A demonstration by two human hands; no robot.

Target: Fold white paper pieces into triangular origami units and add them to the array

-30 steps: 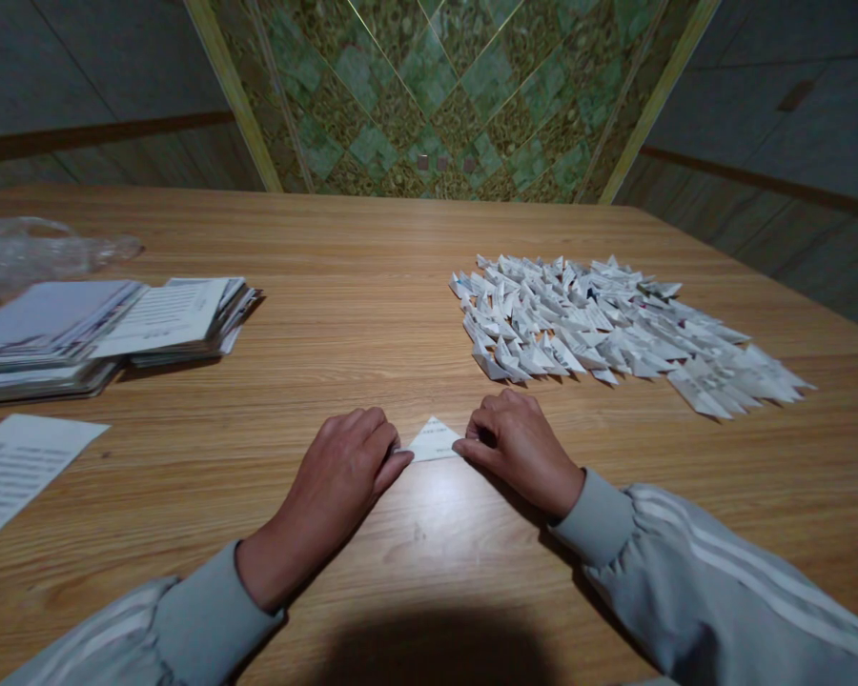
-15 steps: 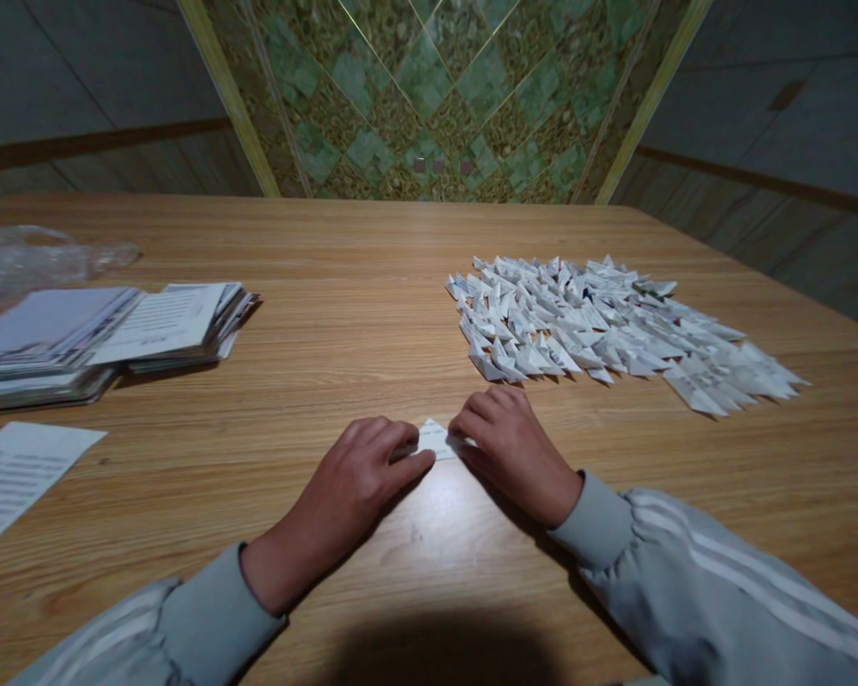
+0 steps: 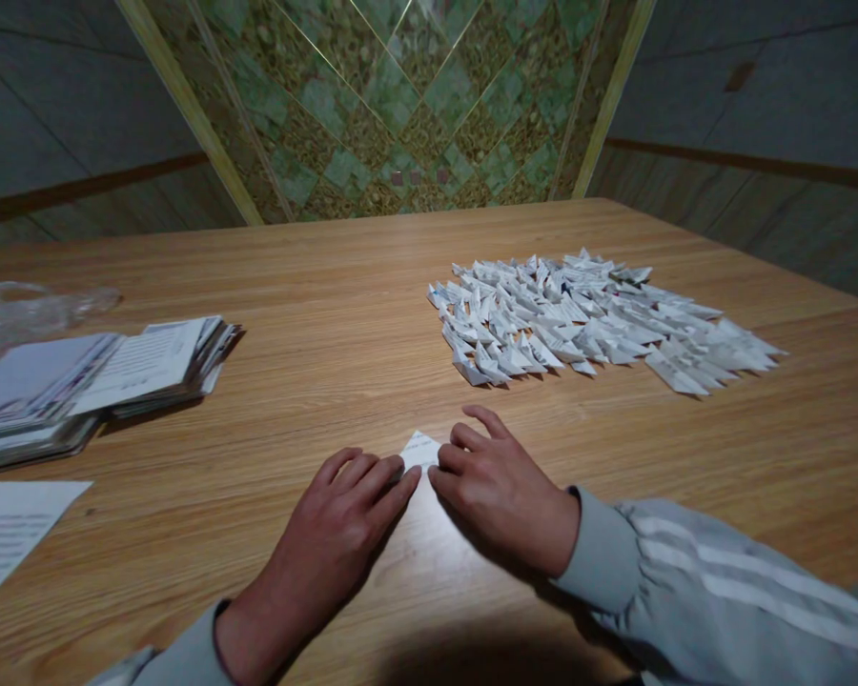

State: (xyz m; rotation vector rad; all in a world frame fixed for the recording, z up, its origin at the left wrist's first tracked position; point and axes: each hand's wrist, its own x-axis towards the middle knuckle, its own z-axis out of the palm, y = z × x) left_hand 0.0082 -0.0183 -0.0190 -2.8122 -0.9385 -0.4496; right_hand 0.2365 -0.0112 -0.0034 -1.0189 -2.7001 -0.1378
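Note:
A small piece of folded white paper (image 3: 419, 452) with printed lines lies on the wooden table (image 3: 315, 314), its pointed tip facing away from me. My left hand (image 3: 350, 519) grips its left side, thumb along the near edge and fingers curled over it. On the opposite side, my right hand (image 3: 504, 486) pinches the paper's right end; its index finger is raised and bent off the paper. Both hands partly cover the paper, so its full outline is hidden. Beyond my right hand spreads a large group of folded paper boats (image 3: 543, 314).
Two overlapping stacks of printed paper, a nearer stack (image 3: 35, 381) and a smaller one (image 3: 150, 357), stand at the left. A loose printed sheet (image 3: 21, 524) lies in front of them. Behind them rests a clear plastic bag (image 3: 35, 310). A tiled wall (image 3: 400, 114) borders the table's far side.
The view has tilted and shifted slightly. My right index finger has lifted away from the paper, while both hands stay at its two sides.

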